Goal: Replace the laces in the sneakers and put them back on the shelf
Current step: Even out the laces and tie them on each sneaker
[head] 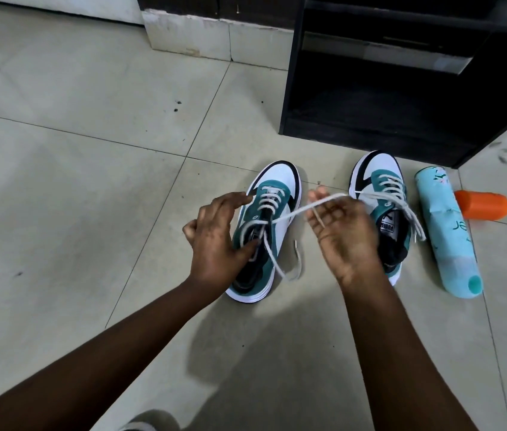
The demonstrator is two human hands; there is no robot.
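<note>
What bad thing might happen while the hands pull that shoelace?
The right hand pulls the white lace taut from the left sneaker, which the left hand steadies. A hard tug might yank the lace uneven or tip that sneaker. The lace's other end trails loose on the floor and may slip back through its eyelets. The spray can lying beside the right sneaker could roll if bumped.

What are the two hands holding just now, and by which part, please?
The right hand pinches the lace near its free end; the left hand steadies the left sneaker.
</note>
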